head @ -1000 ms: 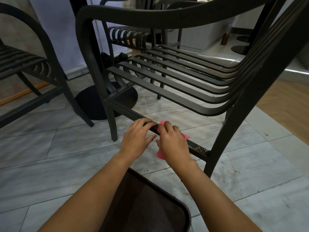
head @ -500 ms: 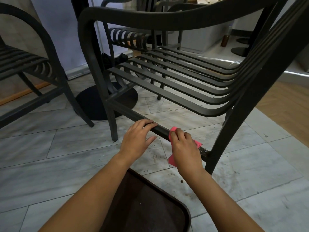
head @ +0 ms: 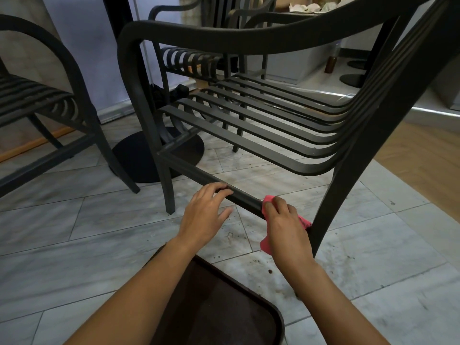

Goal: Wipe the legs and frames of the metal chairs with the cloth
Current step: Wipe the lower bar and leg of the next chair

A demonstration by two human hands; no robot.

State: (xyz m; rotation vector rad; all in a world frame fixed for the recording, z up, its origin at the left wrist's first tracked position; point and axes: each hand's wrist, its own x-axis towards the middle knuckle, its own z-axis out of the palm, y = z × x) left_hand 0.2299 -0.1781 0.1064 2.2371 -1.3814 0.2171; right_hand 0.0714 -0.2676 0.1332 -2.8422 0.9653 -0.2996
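both hands on the chair's low rail [head: 239, 196]: left hand [head: 204, 215] curled over it, right hand [head: 286, 227] pinching soft pink cloth [head: 267, 246] against rigid metal.

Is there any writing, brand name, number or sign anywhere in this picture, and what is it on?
None: no readable text shows in this view.
The near chair, its lower rail and the pink cloth bear no visible marks.
The brown bottle far back by the wall is too small and blurred to show any label.
The dark tray at the bottom shows no print.
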